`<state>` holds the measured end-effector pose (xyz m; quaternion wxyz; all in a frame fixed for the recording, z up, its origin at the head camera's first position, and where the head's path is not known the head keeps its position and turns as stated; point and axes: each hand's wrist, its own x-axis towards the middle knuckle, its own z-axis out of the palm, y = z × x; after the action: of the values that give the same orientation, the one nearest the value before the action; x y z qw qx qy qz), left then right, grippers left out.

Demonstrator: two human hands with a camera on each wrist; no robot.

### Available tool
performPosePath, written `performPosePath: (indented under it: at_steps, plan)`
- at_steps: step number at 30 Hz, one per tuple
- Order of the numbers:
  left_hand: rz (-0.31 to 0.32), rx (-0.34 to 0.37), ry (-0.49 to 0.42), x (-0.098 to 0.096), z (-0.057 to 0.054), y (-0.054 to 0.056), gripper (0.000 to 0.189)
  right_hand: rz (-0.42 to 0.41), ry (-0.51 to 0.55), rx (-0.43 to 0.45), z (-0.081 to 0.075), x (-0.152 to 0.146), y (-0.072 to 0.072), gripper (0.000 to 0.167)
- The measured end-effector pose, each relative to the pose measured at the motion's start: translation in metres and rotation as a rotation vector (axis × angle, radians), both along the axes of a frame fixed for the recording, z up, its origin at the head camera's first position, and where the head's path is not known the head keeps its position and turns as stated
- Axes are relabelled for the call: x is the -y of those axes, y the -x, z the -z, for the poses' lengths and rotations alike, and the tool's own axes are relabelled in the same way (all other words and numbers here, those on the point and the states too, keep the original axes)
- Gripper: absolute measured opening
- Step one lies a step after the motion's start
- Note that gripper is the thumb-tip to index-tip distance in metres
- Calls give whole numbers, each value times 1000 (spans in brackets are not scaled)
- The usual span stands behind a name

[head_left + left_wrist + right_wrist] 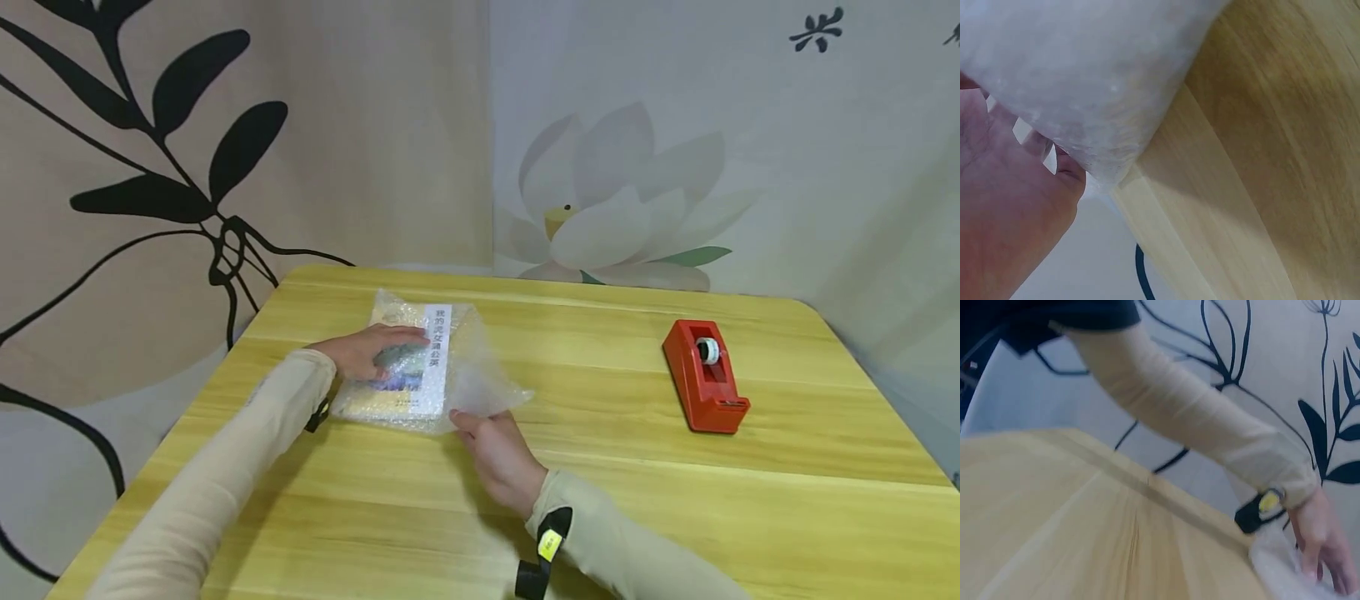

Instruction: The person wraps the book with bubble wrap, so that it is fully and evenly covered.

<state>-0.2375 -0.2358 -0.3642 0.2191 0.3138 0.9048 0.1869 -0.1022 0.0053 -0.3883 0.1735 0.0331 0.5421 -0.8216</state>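
Observation:
A book point(437, 358) with a white title strip and a colourful picture lies inside a clear bubble-wrap bag point(491, 375) on the table. My left hand point(371, 348) rests on top of the wrapped book, its fingers stretched across the cover. At the bag's near right edge, my right hand point(501, 458) pinches the loose bubble wrap between thumb and fingers. The left wrist view has the bag point(1085, 75) close up, with the left palm point(1022, 194) beside it. In the right wrist view, the left hand appears at the lower right over the bag.
A red tape dispenser point(705, 379) with a small roll stands on the right side of the wooden table point(600, 525). Behind the table hang curtains point(390, 125) with plant and lotus prints. Black straps circle both wrists.

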Motion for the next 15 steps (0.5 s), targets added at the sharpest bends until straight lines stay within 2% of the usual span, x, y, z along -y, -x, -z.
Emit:
performPosePath:
  at_steps: [4,8,10,12,14,15]
  plan:
    - [2,1,5,2,0,-1,77,-22,-45,-18,-8,9,1,59]
    - [7,-9,4,3,-1,-2,76,-27,-111,-75,-10,18,2,61]
    - [-25,-4,7,4,-1,-2,78,-30,-157,-114,-7,22,1,63]
    - [-91,38,-10,4,-1,-2,84,-38,-211,-157,-4,26,1,66]
    - [-130,72,-31,5,-1,0,86,-71,-318,-219,0,28,0,66]
    - [-158,137,-69,4,0,2,82,-105,-392,-268,2,28,0,65]
